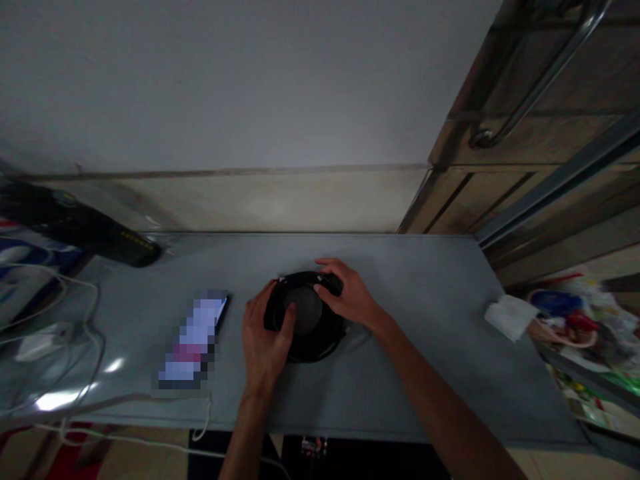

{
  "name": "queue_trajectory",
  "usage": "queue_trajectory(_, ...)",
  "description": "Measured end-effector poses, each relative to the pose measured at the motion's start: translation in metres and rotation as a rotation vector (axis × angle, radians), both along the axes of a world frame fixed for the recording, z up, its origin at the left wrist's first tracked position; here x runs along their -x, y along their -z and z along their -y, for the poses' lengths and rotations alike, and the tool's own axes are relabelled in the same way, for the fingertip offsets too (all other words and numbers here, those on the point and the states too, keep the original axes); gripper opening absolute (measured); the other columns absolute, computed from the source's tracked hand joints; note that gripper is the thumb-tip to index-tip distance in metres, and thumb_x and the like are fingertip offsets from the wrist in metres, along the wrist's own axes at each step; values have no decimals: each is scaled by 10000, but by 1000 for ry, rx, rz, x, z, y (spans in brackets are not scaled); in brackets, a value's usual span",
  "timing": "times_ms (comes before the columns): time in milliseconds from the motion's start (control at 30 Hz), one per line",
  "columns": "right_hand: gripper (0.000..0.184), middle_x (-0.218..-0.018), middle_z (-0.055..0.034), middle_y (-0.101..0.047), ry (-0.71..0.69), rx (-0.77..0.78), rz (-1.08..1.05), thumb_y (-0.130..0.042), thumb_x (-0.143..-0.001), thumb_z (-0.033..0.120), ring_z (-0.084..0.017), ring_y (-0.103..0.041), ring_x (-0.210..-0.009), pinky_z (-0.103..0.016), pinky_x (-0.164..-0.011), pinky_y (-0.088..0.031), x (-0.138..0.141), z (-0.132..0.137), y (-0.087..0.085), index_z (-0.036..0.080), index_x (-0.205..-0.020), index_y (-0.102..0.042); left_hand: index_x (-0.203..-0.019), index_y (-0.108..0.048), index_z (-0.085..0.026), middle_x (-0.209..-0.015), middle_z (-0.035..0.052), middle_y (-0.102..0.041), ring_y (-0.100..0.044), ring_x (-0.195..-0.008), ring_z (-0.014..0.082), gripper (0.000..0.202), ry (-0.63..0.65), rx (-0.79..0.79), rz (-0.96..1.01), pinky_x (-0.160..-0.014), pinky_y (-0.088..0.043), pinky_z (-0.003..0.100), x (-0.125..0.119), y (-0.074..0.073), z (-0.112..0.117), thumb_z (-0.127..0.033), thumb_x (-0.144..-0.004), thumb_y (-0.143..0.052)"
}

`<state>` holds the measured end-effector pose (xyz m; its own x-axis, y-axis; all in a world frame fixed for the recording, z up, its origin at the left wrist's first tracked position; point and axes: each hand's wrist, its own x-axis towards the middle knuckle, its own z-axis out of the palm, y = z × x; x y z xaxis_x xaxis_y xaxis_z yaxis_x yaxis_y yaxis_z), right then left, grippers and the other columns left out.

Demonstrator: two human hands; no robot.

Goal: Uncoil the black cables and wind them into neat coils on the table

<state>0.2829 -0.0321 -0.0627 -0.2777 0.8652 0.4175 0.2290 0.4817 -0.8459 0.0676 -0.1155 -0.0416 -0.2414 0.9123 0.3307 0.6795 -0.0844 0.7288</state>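
A black ring-shaped coil (pixel 313 350), which looks like wound cable, lies on the grey table between my hands. Its round middle shows dark grey, and small pale bits sit on its far rim. My left hand (pixel 265 331) wraps the coil's left side, thumb on the inside and fingers around the outside. On the upper right, my right hand (pixel 350 293) pinches the rim between thumb and fingers. To the left of my left hand lies a phone (pixel 194 343) with a lit, blurred screen.
A black cylindrical bottle or case (pixel 110 233) lies at the back left. White cables (pixel 93 320) and a white adapter (pixel 44 341) spread over the left side. At the right edge are a crumpled white tissue (pixel 511 317) and a cluttered basket (pixel 565 340). A wall bounds the back.
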Motion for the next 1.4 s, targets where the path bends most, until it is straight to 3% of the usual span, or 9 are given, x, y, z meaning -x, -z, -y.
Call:
queue_trajectory(200, 238, -1417, -129, -753, -30, 51, -31, -746, -1038, 449, -260, -737, -1265, -463, -1130, -576, 1, 2, -4, 248, -1047, -619, -1519, -673, -241, -1540, 118, -711, -664, -1449, 346, 627, 12, 19, 191, -1312, -484, 559, 5, 3, 9, -246, -898, -761)
queue_trajectory(300, 289, -1463, -120, -732, -42, 61, -34, -773, -1039, 460, -255, -723, -1317, -459, -1161, -571, 1, 1, -2, 244, -1199, -665, -1513, -669, -227, -1534, 122, -723, -676, -1439, 344, 674, 41, 39, 285, -1318, -475, 570, 7, 5, 8, -191, -843, -725)
queue_trajectory(600, 487, -1495, -121, -727, 26, 42, 163, -676, -1004, 95, -263, -674, -1429, -517, -1306, -492, -21, 10, 5, 242, -1467, -714, -1530, -653, -233, -1586, 123, -694, -625, -1514, 345, 677, 173, 49, 307, -1343, -443, 599, -23, 0, 3, -161, -857, -661)
queue_trajectory(733, 447, -1493, -147, -723, 91, 43, 186, -642, -1063, 159, -297, -683, -1411, -561, -1291, -513, -52, 35, 3, 222, -1501, -702, -1545, -638, -240, -1595, 117, -682, -612, -1519, 324, 678, 291, 54, 346, -1364, -401, 611, -46, 2, 5, -121, -878, -607)
queue_trajectory(900, 407, -1572, -148, -647, 353, -94, 219, -642, -1155, 354, -320, -607, -1502, -585, -1302, -507, -87, 92, -17, 271, -1554, -644, -1553, -634, -263, -1602, 109, -667, -595, -1535, 307, 681, 401, 46, 362, -1372, -384, 596, -80, 8, 5, -89, -899, -556)
queue_trajectory(1033, 455, -1500, -121, -680, 338, -209, 334, -742, -1120, 398, -335, -609, -1483, -583, -1282, -529, -94, 145, -29, 314, -1552, -625, -1569, -619, -261, -1627, 121, -635, -569, -1559, 302, 670, 419, 5, 376, -1381, -367, 593, -108, 16, 2, -89, -925, -555)
queue_trajectory(1133, 541, -1461, -145, -695, 293, -237, 448, -807, -1068, 426, -385, -631, -1442, -631, -1251, -554, -94, 169, -16, 270, -1555, -629, -1599, -585, -249, -1641, 141, -614, -553, -1573, 306, 641, 424, 0, 372, -1385, -355, 597, -125, 22, -1, -118, -972, -567)
queue_trajectory(1233, 457, -1402, -151, -719, 326, -269, 545, -747, -1071, 272, -403, -655, -1398, -659, -1206, -584, -97, 174, 4, 240, -1520, -665, -1615, -562, -234, -1638, 167, -609, -554, -1572, 313, 546, 458, 24, 353, -1374, -370, 584, -131, 22, -3, -247, -1071, -603)
queue_trajectory(1400, 623, -1517, -150, -673, 335, -308, 533, -763, -1097, 363, -382, -631, -1464, -659, -1242, -554, -113, 179, 10, 296, -1677, -544, -1660, -512, -267, -1679, 164, -583, -544, -1590, 309, 594, 491, 59, 285, -1362, -390, 559, -106, 8, 10, -445, -1114, -665)
